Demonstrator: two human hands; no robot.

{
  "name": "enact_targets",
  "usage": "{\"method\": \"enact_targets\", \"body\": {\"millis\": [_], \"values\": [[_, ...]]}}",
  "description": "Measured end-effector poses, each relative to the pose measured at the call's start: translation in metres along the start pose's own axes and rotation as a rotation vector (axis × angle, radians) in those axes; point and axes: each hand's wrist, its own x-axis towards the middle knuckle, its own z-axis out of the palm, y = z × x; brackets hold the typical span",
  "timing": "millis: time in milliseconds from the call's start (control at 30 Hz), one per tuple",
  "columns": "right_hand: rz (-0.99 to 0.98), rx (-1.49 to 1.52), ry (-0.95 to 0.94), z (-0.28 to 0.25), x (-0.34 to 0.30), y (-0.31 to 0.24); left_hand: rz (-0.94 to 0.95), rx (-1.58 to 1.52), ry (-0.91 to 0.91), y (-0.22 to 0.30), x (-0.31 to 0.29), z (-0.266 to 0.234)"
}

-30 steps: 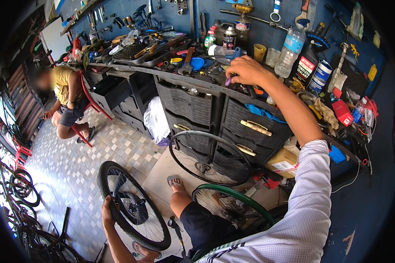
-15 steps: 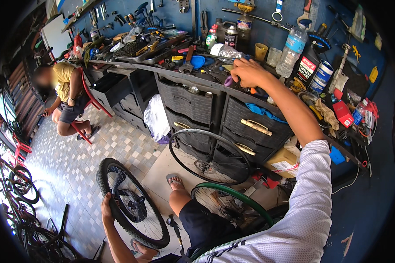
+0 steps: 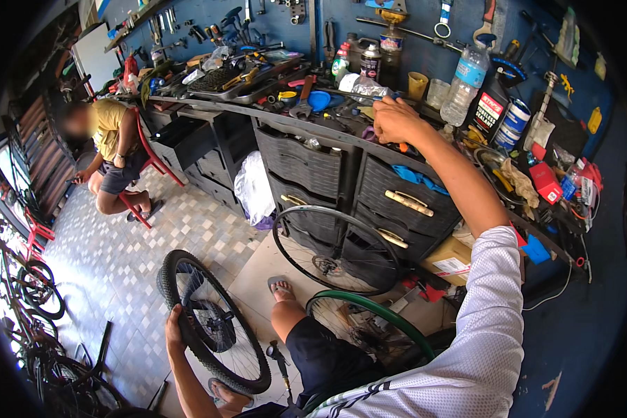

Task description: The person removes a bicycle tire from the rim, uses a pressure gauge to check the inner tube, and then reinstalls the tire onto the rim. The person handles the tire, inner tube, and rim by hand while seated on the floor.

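My left hand [image 3: 175, 327] grips the knobby black tire of a bicycle wheel [image 3: 256, 373], which stands tilted on the floor by my feet. My right hand [image 3: 399, 120] is over the front edge of the cluttered workbench [image 3: 223, 110], its fingers pinched together. Something thin and dark seems to stick out leftward from these fingers, too small to name. Just below them is a small purple thing [image 3: 368, 133] on the bench edge. Nearby are a blue round dish [image 3: 319, 101], an adjustable wrench [image 3: 304, 104] and a clear plastic bottle [image 3: 460, 90].
A bare wheel rim with spokes [image 3: 277, 240] leans against the black drawers [image 3: 303, 167]. Closer to me is a wheel with a green rim [image 3: 386, 313]. A floor pump [image 3: 279, 355] stands between my legs. A seated person [image 3: 111, 139] is at the left, near parked bicycles [image 3: 38, 292].
My right hand has lifted slightly off the bench top and its fingers have drawn together. My left hand still holds the wheel. The whole view has shifted a little to the left.
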Motion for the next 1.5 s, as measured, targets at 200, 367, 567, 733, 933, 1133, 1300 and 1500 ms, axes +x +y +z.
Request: {"method": "enact_targets", "body": {"millis": [200,367,567,733,933,1133,1300,1500], "values": [[0.04,0.031,0.045,0.012,-0.001,0.004,0.005,-0.003,-0.024,-0.003,-0.001,-0.004],[-0.03,0.074,0.126,0.007,-0.003,0.011,0.01,-0.015,-0.018,-0.004,-0.007,-0.002],[-0.092,0.768,0.547,-0.052,0.008,0.013,0.04,-0.001,-0.03,-0.001,-0.019,-0.001],[-0.299,1.289,0.647,-0.084,-0.006,-0.088,0.028,-0.061,-0.003,-0.008,-0.039,-0.01],[-0.459,2.215,0.224,-0.007,-0.025,-0.229,0.056,-0.015,-0.039,-0.028,-0.042,-0.015],[-0.552,2.478,-0.062,0.037,-0.032,-0.342,0.062,-0.014,-0.008,-0.038,-0.062,-0.026],[-0.515,2.548,-0.21,0.048,-0.048,-0.392,0.035,-0.01,0.012,-0.037,-0.074,-0.03],[-0.485,2.611,-0.288,0.067,-0.062,-0.433,0.064,-0.092,0.034,-0.035,-0.082,-0.024]]}}
